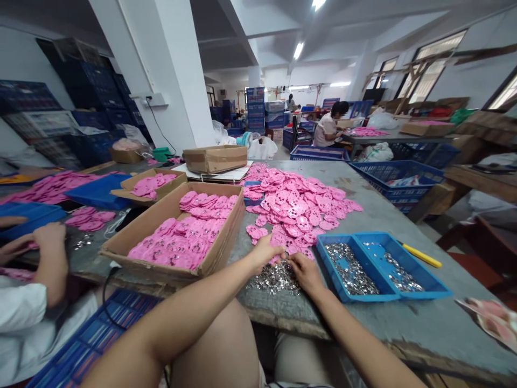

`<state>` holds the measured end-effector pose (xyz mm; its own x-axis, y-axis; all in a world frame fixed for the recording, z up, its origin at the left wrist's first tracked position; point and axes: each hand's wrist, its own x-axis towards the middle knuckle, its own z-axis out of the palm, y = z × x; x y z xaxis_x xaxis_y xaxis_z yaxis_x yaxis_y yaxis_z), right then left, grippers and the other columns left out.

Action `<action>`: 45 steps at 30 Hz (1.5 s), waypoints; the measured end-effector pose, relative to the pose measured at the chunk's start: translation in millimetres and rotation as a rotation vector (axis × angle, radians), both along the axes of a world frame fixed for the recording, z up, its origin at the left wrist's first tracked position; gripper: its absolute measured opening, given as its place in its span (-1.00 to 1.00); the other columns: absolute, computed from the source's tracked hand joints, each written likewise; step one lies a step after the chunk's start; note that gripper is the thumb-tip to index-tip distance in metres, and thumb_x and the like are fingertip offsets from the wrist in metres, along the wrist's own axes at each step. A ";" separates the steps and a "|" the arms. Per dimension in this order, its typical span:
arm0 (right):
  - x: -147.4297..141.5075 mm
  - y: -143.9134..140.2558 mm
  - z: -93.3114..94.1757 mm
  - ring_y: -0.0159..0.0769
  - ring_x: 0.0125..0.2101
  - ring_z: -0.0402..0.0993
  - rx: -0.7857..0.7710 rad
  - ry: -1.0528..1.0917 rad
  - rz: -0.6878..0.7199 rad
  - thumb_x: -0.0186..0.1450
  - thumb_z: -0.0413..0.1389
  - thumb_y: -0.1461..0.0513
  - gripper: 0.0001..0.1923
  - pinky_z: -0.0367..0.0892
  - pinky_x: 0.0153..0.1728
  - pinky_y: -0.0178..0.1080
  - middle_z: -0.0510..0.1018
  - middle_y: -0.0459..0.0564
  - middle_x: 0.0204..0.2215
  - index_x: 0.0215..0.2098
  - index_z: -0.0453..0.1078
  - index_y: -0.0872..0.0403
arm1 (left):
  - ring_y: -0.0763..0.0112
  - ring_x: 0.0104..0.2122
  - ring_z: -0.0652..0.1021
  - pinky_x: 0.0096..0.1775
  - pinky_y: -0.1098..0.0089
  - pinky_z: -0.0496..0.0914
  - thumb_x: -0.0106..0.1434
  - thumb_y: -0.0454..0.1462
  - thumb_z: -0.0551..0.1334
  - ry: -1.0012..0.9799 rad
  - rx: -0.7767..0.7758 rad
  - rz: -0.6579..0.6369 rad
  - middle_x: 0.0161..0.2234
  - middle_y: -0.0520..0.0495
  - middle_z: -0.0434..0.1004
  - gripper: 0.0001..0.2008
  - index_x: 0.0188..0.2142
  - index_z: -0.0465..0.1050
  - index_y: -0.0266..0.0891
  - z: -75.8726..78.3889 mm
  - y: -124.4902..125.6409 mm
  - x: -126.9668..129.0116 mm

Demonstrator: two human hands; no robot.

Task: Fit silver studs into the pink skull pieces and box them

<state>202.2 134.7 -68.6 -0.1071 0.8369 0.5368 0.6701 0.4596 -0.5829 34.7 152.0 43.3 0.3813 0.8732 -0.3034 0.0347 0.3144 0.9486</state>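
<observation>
Near the table's [404, 226] front edge, our left hand [264, 252] pinches a pink disc [276, 259] beside the pink pile [299, 207]; we should keep it flat. Our right hand [305, 271] rests curled on the silver studs [277, 279], whether gripping one we cannot tell. Blue tray [379, 293] sits just right.

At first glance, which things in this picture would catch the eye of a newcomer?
The big heap of pink pieces in the middle of the grey table stands out first, with more packed in the cardboard box to its left. Near the front edge, the left hand and the right hand meet over a small pile of shiny metal parts, beside a blue tray.
</observation>
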 end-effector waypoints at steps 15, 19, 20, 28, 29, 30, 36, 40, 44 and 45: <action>0.0 1.3 22.0 -0.22 -0.40 0.53 0.148 0.028 -0.044 0.31 0.03 0.23 -0.71 0.46 -0.34 -0.18 0.62 0.02 -0.37 -0.06 0.50 0.00 | 0.61 -0.74 0.31 -0.68 0.60 0.10 -0.03 -0.53 0.22 0.017 -0.013 0.044 -0.67 0.15 0.38 -0.76 -0.38 0.31 -0.26 -1.3 0.3 1.9; -4.9 -2.5 40.6 -0.22 -0.41 0.51 0.254 -0.078 -0.001 0.36 -0.01 0.24 -0.70 0.41 -0.38 -0.21 0.61 0.04 -0.41 -0.05 0.50 0.01 | 0.56 -0.71 0.37 -0.66 0.57 0.18 -0.03 -0.48 0.26 -0.023 -0.040 0.053 -0.64 0.11 0.41 -0.77 -0.36 0.33 -0.27 -2.9 0.3 3.7; -5.8 -3.6 43.8 -0.23 -0.43 0.50 0.271 -0.114 0.005 0.37 -0.02 0.25 -0.70 0.39 -0.40 -0.22 0.60 0.05 -0.43 -0.06 0.51 0.01 | 0.55 -0.70 0.38 -0.65 0.56 0.19 -0.03 -0.48 0.26 -0.036 -0.047 0.057 -0.63 0.11 0.41 -0.77 -0.35 0.33 -0.28 -2.7 -0.1 4.2; -4.6 -9.0 58.7 -0.24 -0.46 0.40 0.337 -0.350 0.042 0.37 -0.08 0.35 -0.62 0.28 -0.44 -0.24 0.63 0.04 -0.44 -0.02 0.52 0.03 | 0.54 -0.69 0.39 -0.66 0.53 0.20 -0.07 -0.50 0.24 -0.112 -0.091 0.098 -0.61 0.11 0.41 -0.73 -0.33 0.36 -0.28 4.1 -7.7 6.7; -4.3 -9.3 60.5 -0.24 -0.46 0.39 0.317 -0.376 0.043 0.37 -0.09 0.35 -0.61 0.29 -0.44 -0.24 0.62 0.04 -0.46 -0.02 0.52 0.03 | 0.53 -0.70 0.39 -0.66 0.53 0.19 -0.08 -0.50 0.24 -0.114 -0.099 0.097 -0.63 0.11 0.40 -0.74 -0.34 0.36 -0.29 4.6 -8.4 6.6; -4.0 -9.6 62.1 -0.24 -0.46 0.39 0.294 -0.392 0.045 0.36 -0.09 0.34 -0.61 0.30 -0.43 -0.24 0.62 0.04 -0.47 -0.02 0.52 0.03 | 0.53 -0.70 0.39 -0.67 0.53 0.19 -0.08 -0.50 0.23 -0.116 -0.107 0.096 -0.63 0.10 0.39 -0.75 -0.35 0.35 -0.29 5.1 -9.0 6.6; -6.7 -12.3 67.1 -0.24 -0.45 0.41 0.229 -0.180 0.074 0.35 -0.06 0.27 -0.66 0.31 -0.43 -0.23 0.61 0.06 -0.46 -0.15 0.56 0.03 | 0.54 -0.71 0.38 -0.68 0.52 0.19 -0.11 -0.52 0.27 -0.134 -0.099 0.097 -0.63 0.10 0.38 -0.74 -0.41 0.32 -0.28 8.9 -11.7 6.9; -11.9 -10.2 70.9 -0.28 -0.47 0.42 -0.051 0.265 0.026 0.24 0.10 0.12 -0.79 0.33 -0.43 -0.24 0.60 0.00 -0.44 -0.30 0.52 0.04 | 0.58 -0.70 0.38 -0.68 0.54 0.19 -0.12 -0.52 0.30 -0.144 -0.033 0.127 -0.58 0.12 0.42 -0.68 -0.36 0.30 -0.27 10.6 -12.8 8.4; -15.4 -7.9 79.9 -0.41 -0.62 0.22 -0.407 0.568 0.109 0.06 0.25 -0.01 -0.68 0.15 -0.59 -0.31 0.42 -0.13 -0.65 -0.55 0.38 0.06 | 0.59 -0.69 0.38 -0.67 0.56 0.19 -0.16 -0.49 0.36 -0.139 0.026 0.128 -0.59 0.15 0.40 -0.62 -0.35 0.28 -0.25 6.9 -12.7 8.5; -15.7 -8.2 82.7 -0.44 -0.64 0.17 -0.479 0.622 0.126 0.02 0.28 -0.01 -0.66 0.09 -0.61 -0.32 0.38 -0.15 -0.67 -0.57 0.37 0.06 | 0.59 -0.69 0.38 -0.67 0.56 0.19 -0.17 -0.48 0.38 -0.138 0.034 0.120 -0.59 0.15 0.41 -0.61 -0.35 0.29 -0.25 5.5 -12.5 8.3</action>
